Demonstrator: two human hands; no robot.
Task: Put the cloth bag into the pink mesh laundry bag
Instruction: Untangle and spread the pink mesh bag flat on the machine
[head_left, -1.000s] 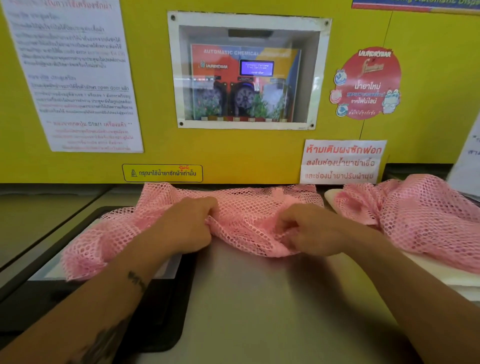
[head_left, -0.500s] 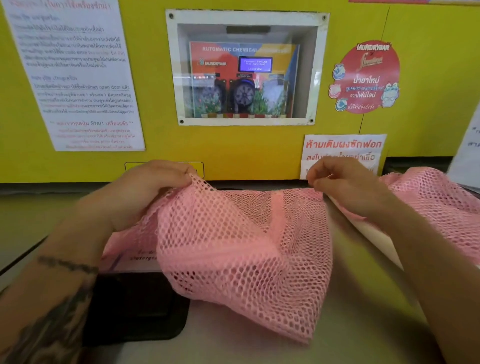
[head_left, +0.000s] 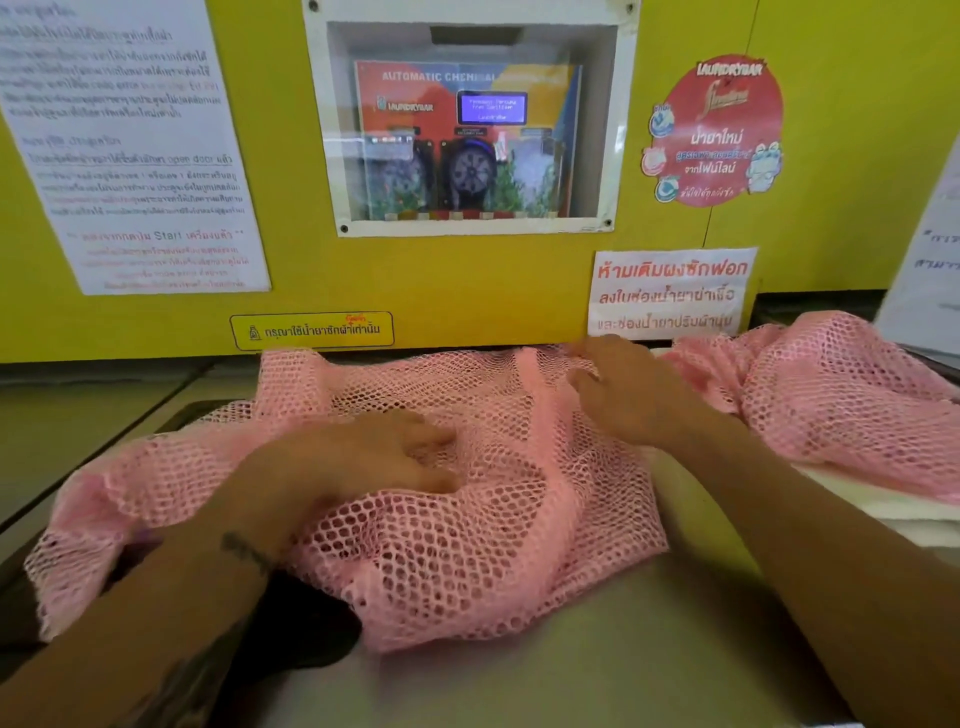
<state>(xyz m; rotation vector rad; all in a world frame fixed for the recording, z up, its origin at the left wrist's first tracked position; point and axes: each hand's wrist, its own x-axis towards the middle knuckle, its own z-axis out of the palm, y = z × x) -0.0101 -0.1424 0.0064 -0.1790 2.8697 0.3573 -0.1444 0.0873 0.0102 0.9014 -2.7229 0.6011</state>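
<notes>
Our left hand (head_left: 358, 457) lies palm down on the pink mesh laundry bag (head_left: 467, 519), fingers nearly straight and pointing right, pressing the net flat and clasping nothing. Our right hand (head_left: 628, 395) reaches to the bag's far edge, its fingers bent onto the mesh; motion blur keeps us from telling whether they pinch the net or only touch it. The bag is soft open netting with round holes, rumpled into folds, spread under and between both hands on a smooth grey counter (head_left: 571, 675). Under our left forearm it drapes over a black tray (head_left: 291, 629). Just past the right hand a second heap of pink netting (head_left: 831, 395) rests on something flat and white (head_left: 883, 509), perhaps the cloth bag, though we cannot be sure. Behind both hands stands a glossy yellow panel (head_left: 493, 280).
</notes>
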